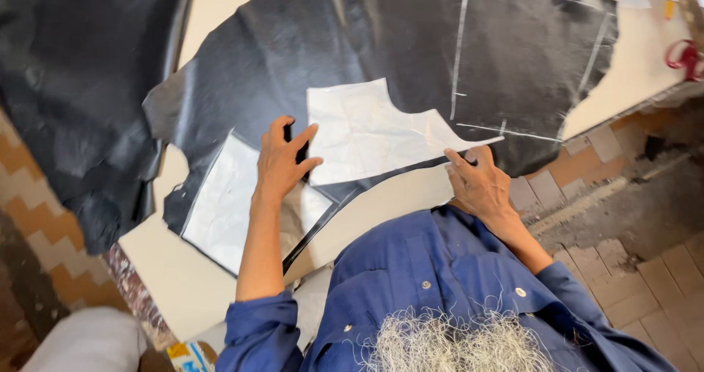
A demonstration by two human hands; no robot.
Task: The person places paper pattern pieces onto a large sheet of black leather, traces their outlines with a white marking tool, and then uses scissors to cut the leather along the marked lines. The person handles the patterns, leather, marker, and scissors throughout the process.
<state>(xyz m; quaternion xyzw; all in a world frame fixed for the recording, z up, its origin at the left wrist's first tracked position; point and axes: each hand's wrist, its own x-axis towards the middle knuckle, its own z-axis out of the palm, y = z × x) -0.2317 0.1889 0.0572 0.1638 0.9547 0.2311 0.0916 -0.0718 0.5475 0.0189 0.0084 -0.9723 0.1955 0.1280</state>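
A large black leather hide [381, 42] lies spread on a cream table [220, 5]. A white paper pattern piece [367, 134] rests on it. My left hand [282, 159] lies flat with fingers spread, pressing the left edge of that pattern. My right hand [480, 185] presses the hide's near edge by the pattern's right tip; I cannot tell if it holds a small tool. A second white pattern piece [227, 203] lies on the hide by my left wrist. Chalk outlines [460, 49] mark the hide further back.
Another dark hide [73, 86] hangs over the table's left side. Red-handled scissors [686, 57] lie at the far right of the table. Tiled floor [631, 269] shows on the right, patterned tiles on the left.
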